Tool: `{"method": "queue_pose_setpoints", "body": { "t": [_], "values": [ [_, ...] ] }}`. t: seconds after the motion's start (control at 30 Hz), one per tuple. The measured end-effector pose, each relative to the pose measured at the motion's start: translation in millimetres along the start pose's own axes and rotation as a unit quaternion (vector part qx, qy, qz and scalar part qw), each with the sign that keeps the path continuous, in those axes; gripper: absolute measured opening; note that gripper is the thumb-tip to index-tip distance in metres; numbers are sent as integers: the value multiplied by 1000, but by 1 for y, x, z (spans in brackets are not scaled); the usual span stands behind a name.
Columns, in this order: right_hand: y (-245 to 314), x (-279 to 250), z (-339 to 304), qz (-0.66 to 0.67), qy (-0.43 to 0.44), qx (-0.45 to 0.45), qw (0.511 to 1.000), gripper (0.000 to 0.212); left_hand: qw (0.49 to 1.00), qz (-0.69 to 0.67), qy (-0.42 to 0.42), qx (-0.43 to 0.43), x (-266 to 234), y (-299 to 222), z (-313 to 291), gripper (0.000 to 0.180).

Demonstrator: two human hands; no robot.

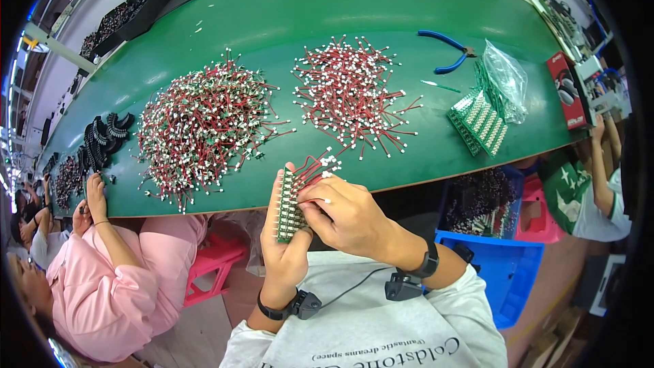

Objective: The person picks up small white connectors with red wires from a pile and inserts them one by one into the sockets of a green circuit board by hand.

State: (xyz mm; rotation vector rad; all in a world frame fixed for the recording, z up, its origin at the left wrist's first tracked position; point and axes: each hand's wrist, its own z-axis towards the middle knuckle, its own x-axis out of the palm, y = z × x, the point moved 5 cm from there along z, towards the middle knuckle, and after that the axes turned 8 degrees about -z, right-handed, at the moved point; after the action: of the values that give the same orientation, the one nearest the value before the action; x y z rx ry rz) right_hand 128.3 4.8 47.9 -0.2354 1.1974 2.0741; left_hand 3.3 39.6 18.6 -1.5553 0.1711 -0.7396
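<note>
My left hand (pixel 283 255) is closed around a green circuit board panel (pixel 290 211) with rows of small white connectors, held upright near the table's front edge. Against the panel's upper right side, my right hand (pixel 347 211) pinches short red wires (pixel 312 172) with white plugs on their ends. Several of these wires stick out above its fingers. Whether a plug sits in the panel is hidden by the fingers. Just beyond lies a pile of loose red wires (pixel 347 88) with white plugs. A larger pile of wired pieces (pixel 204 123) is to its left.
On the right of the green table (pixel 381 0) lie blue-handled pliers (pixel 446 51), stacked circuit panels (pixel 477 123), a clear plastic bag (pixel 505 82) and a red box (pixel 567 92). Blue bins (pixel 501 269) stand below. At left sits a co-worker in pink (pixel 122 286), near black curved parts (pixel 102 140).
</note>
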Motion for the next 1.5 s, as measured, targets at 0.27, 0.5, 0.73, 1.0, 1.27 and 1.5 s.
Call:
{"method": "queue_pose_setpoints", "body": {
  "t": [0.27,0.5,0.73,1.0,1.27,1.5],
  "values": [
    [7,-3,2,-64,-7,-53,997,15,998,-25,-28,-55,1,5,-1,80],
    [6,-4,-3,-103,-3,-38,994,17,998,52,-10,26,7,2,1,82],
    [3,0,-8,-104,-2,-32,994,17,991,119,6,59,10,-3,3,82],
    [6,-1,-6,-105,-19,-16,994,15,993,98,5,64,14,-3,0,79],
    [-22,-32,4,30,46,44,998,17,990,-75,-113,31,-22,-7,2,73],
    [-62,-38,21,-174,50,28,983,21,983,-109,-146,28,-41,-7,-1,79]
  ]
}}
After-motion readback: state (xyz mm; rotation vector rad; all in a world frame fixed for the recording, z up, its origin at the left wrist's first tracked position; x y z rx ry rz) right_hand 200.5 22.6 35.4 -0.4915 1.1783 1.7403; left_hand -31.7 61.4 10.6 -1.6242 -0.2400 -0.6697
